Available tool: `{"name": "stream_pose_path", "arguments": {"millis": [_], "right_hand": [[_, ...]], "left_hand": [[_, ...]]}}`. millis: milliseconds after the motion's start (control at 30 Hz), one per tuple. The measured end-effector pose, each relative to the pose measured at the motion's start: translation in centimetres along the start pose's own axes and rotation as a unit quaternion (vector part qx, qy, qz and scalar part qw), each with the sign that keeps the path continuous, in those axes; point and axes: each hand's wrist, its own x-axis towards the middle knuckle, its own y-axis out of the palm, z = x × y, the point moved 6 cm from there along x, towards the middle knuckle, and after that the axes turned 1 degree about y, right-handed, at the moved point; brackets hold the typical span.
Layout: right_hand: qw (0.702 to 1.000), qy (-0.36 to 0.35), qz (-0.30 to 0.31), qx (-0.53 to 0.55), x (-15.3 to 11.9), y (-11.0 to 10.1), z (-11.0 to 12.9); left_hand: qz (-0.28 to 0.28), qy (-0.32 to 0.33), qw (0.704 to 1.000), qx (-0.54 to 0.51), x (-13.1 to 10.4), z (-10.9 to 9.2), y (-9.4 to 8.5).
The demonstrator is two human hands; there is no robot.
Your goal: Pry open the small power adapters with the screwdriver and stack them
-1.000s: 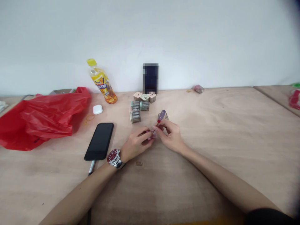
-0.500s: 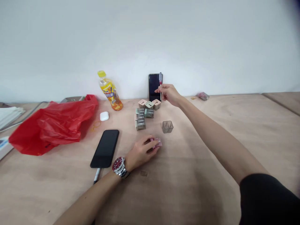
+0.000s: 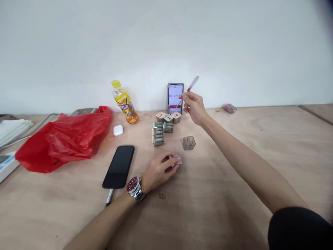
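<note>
My left hand [image 3: 160,171] rests on the table with its fingers closed on a small pink clear part [image 3: 177,160]. Raised in front of the upright phone [image 3: 175,92], my right hand [image 3: 194,106] pinches a small screwdriver [image 3: 193,83] with a clear handle and red collar. That phone leans on the wall, its screen lit with a timer. In front of it stand small square blocks with pink and green tops [image 3: 168,118]. Several smoky clear boxes [image 3: 158,140] lie nearer. A smoky open box [image 3: 188,142] stands between my hands.
A red plastic bag [image 3: 67,139] and a yellow-capped drink bottle [image 3: 125,104] are at the left. A white case [image 3: 118,130] and a dark phone [image 3: 118,166] with a cable lie nearer. A small wrapped item [image 3: 230,108] lies by the wall at the right.
The upright phone's screen has gone from dark to lit. My right hand has shifted slightly right and the screwdriver has tilted. The whole view has shifted a little; my left hand keeps its hold.
</note>
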Motion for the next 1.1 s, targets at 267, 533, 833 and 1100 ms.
{"name": "stream_pose_path", "arguments": {"millis": [267,533,833,1100], "right_hand": [[0.998,0.030,0.000,-0.064,-16.4,-0.6,1.1],[0.978,0.094,0.127,-0.138,-20.5,-0.8,-1.4],[0.967,0.113,0.147,-0.173,-20.4,-0.5,-1.2],[0.966,0.145,0.146,-0.159,-20.6,-0.6,-1.3]], "left_hand": [[-0.047,-0.048,0.998,0.021,0.3,0.5,-0.6],[-0.020,-0.062,0.998,0.016,0.3,0.8,-0.3],[0.009,-0.071,0.997,0.003,0.4,0.9,0.1],[0.033,-0.057,0.998,-0.009,0.6,0.6,0.3]]}}
